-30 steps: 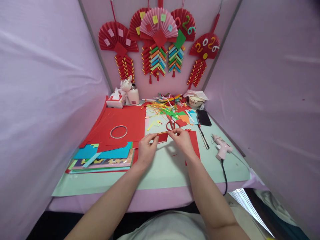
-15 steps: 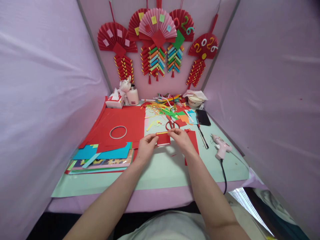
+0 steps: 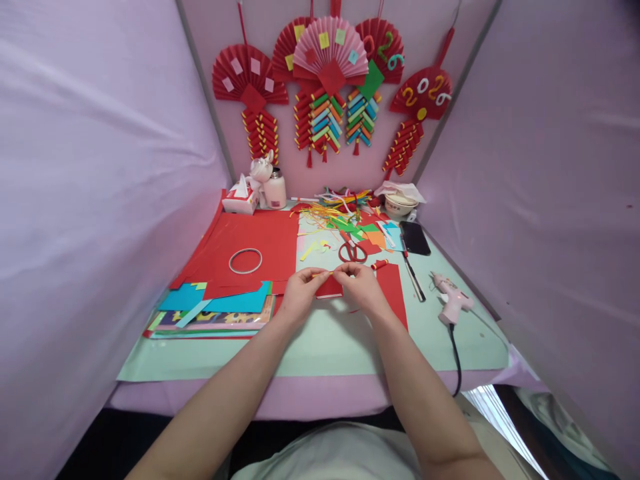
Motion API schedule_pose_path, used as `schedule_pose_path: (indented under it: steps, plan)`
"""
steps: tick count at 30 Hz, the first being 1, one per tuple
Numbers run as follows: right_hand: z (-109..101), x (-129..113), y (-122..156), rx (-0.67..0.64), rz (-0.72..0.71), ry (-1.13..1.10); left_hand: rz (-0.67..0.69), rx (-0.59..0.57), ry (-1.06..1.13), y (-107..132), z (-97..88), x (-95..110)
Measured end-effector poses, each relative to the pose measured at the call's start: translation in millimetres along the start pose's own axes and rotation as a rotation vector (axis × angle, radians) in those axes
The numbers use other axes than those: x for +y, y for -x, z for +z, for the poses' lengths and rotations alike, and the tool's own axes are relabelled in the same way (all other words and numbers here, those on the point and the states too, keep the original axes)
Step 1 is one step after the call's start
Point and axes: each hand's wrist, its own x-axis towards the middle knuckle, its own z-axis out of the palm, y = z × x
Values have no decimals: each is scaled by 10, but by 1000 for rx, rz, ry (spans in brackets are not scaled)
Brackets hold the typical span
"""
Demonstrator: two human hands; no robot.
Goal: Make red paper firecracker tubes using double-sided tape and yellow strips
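Note:
A small piece of red paper [image 3: 329,288] with a yellow strip along its far edge is held between my two hands, above the table. My left hand [image 3: 300,292] pinches the left end of that edge, and my right hand [image 3: 361,285] pinches it farther right. The fingertips nearly meet and cover most of the yellow strip. Just beyond my right hand lies a small rolled red paper tube [image 3: 380,265] with yellow ends. Scissors with red handles [image 3: 353,251] rest behind the hands, and a larger red sheet [image 3: 393,293] lies by my right wrist.
At left, red sheets [image 3: 265,233] carry a tape ring [image 3: 245,261], with blue paper [image 3: 240,300] nearer. A glue gun [image 3: 454,300], pen [image 3: 414,277] and phone [image 3: 415,238] lie at right. Behind are paper scraps [image 3: 345,223], a tissue box [image 3: 240,200], bottle [image 3: 275,190] and bowl [image 3: 399,205].
My hands have come closer together along the yellow edge, hiding more of the strip. The paper's far edge seems more curled in. The whole view has shifted slightly.

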Motion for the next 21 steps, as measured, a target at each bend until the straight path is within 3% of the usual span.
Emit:
schedule_pose_path:
  steps: [6,15,21]
  plan:
    - [-105,60,-46,-10,60,-89,35,-32,23,-29,-63,16]
    - [-136,129,-108,0,105,-138,-28,-21,143,-5,-26,89]
    - [-77,98,-70,7,67,-79,1,3,55,4,-9,45]
